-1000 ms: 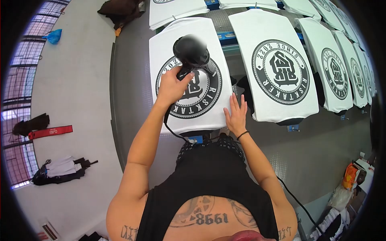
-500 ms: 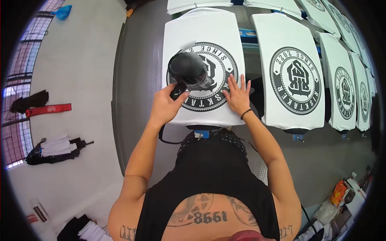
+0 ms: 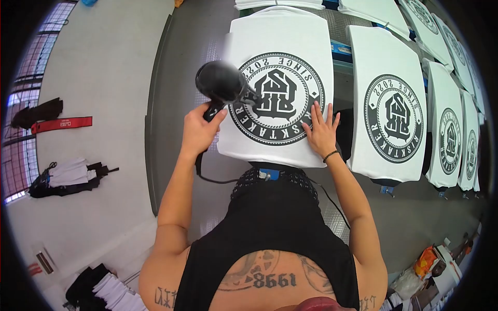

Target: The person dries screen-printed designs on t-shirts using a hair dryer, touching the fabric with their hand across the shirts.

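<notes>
My left hand (image 3: 201,129) is closed around the handle of a black hair dryer (image 3: 220,83). The dryer's nozzle points right, over the black round print (image 3: 275,124) on a white T-shirt (image 3: 280,36) stretched across a flat board. Lying flat with its fingers spread, my right hand (image 3: 322,132) rests on the lower right of that shirt, at the edge of the print. A dark bracelet circles the right wrist. The dryer's cord (image 3: 218,181) runs from the handle past my waist.
Another printed white T-shirt (image 3: 397,57) lies on the board to the right, with several more beyond it. Blue clamps (image 3: 386,190) show at the boards' near ends. On the left floor are a red strap (image 3: 62,125) and a pile of clothing (image 3: 72,176).
The hair dryer has moved left relative to the print, uncovering its centre. My right hand still lies on the shirt's lower right. The view has shifted, carrying the shirts rightward.
</notes>
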### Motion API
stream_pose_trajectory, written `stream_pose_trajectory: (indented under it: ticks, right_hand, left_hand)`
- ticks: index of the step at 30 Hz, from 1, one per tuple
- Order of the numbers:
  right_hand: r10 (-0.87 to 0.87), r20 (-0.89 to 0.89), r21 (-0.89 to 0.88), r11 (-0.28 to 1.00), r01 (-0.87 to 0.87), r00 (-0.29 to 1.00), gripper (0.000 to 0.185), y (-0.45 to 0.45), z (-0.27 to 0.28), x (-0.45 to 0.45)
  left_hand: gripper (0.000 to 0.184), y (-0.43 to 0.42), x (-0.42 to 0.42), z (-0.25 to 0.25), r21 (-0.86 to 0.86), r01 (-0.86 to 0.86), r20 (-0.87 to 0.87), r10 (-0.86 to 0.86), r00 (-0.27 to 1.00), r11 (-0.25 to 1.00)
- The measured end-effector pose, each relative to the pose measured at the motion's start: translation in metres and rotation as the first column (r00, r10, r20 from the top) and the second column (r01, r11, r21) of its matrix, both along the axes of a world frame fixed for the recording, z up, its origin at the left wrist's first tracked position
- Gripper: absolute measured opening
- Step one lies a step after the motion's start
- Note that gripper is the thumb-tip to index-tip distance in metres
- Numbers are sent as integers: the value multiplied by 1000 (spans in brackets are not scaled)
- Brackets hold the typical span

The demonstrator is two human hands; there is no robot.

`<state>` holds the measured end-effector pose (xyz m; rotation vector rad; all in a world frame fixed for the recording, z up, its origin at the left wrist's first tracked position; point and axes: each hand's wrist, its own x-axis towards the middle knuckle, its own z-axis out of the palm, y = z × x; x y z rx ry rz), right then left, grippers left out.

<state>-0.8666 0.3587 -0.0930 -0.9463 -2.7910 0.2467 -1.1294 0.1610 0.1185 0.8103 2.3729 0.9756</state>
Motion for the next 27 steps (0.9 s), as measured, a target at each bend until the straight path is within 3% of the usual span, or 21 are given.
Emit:
stream_pose_trajectory:
  ticks: [8, 13, 16, 19, 25, 27]
  right_hand:
    - [-54, -7, -32, 998, 54, 998, 70, -4, 4, -6]
    - [-98, -36, -48, 994, 96, 995, 69, -6, 5, -9]
    - [-125, -77, -54, 991, 121, 989, 65, -4, 6, -7]
    - [-136, -117, -54, 990, 130, 984, 61, -5, 6, -8]
    - [-68, -183, -39, 997, 62, 981, 56, -5, 11, -31]
    - [-16, -194, -47, 999, 7, 981, 55, -7, 9, -46]
  left_hand:
    - [39, 75, -36, -8, 30, 91, -81, -88, 993, 995]
    - [41, 113, -29, -13, 77, 199, -15, -198, 980, 977]
    - [43, 114, -12, -6, 1, 262, 91, -261, 961, 965]
    - [42, 107, 5, -5, -19, 273, -13, -273, 962, 962]
    - [40, 67, 14, 0, 7, 255, 18, -255, 967, 967]
    - [40, 54, 10, 10, -96, 237, 109, -227, 968, 967]
